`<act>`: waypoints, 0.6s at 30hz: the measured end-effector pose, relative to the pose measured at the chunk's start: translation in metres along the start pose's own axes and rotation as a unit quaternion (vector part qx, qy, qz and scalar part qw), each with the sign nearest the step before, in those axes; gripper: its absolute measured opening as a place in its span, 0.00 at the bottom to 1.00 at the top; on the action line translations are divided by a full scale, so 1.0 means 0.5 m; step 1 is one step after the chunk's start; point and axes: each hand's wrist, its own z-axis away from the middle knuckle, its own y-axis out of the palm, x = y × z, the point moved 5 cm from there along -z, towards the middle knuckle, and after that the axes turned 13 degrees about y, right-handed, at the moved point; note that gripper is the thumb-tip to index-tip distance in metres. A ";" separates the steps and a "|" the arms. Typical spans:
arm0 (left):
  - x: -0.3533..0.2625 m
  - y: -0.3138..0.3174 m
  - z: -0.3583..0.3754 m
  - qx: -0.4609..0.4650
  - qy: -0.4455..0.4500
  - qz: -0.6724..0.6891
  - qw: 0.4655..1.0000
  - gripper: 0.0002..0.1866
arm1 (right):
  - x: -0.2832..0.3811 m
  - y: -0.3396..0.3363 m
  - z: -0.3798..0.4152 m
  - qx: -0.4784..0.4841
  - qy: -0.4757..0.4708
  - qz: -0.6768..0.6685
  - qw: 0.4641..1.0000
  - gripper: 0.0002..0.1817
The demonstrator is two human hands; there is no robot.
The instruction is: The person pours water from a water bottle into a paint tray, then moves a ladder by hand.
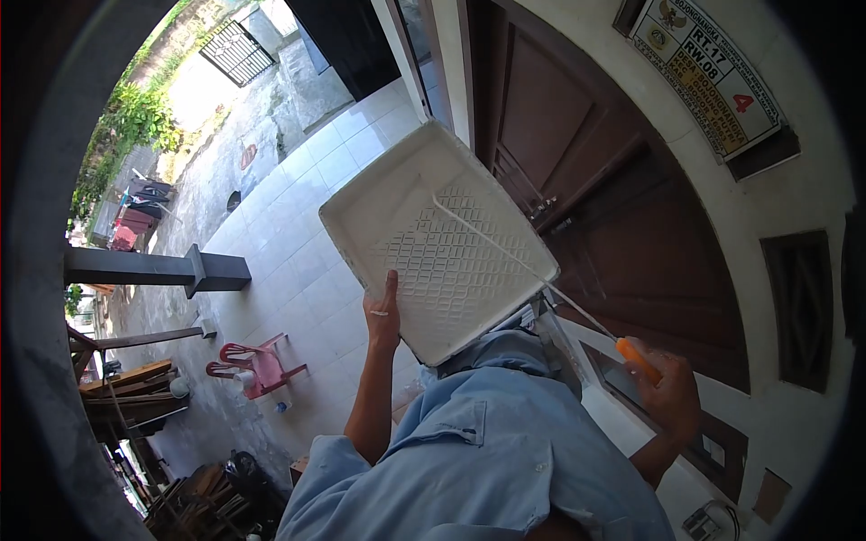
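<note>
My left hand [382, 316] grips the near-left edge of a paint tray [451, 311], its thumb over the rim. The tray is smeared with white paint and has a raised diamond pattern on its slope; it is held tilted in front of my body. In my right hand [669, 388], fingers are wrapped round the orange handle of a paint roller [639, 360]. The roller's thin wire frame runs across the tray's right rim into the tray. Its white roller head is hard to tell from the paint there.
A brown panelled door [577, 171] and a wall with an address sign [708, 77] stand to the right. On the left are a pink plastic chair [262, 368], a dark column [218, 270] and stacked wood [135, 383]. Pale floor tiles [307, 243] extend beyond the tray.
</note>
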 end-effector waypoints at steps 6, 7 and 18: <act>-0.002 0.003 -0.004 -0.008 -0.005 -0.005 1.000 0.31 | -0.011 0.022 -0.006 -0.015 -0.041 0.006 0.999 0.24; -0.001 0.002 0.000 -0.014 -0.007 -0.012 1.000 0.31 | -0.024 0.010 -0.002 -0.019 -0.033 -0.005 0.999 0.24; -0.016 0.008 0.004 -0.012 -0.003 0.006 1.000 0.32 | -0.027 0.003 -0.013 -0.015 -0.016 0.026 0.999 0.24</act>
